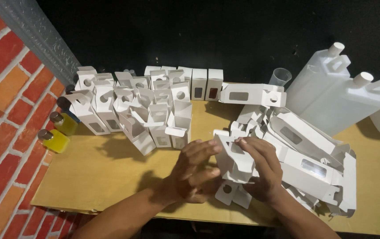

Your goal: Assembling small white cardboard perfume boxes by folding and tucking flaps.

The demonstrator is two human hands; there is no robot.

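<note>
Two hands meet over one small white carton (232,161) at the front of the bench (110,177): the left hand (194,172) presses flat-fingered against its side, and the right hand (260,170) wraps around it. Just right lies a heap of flat cartons (318,168). Behind stand folded boxes (141,110), two yellow bottles (59,132) and big white jugs (331,93).
</note>
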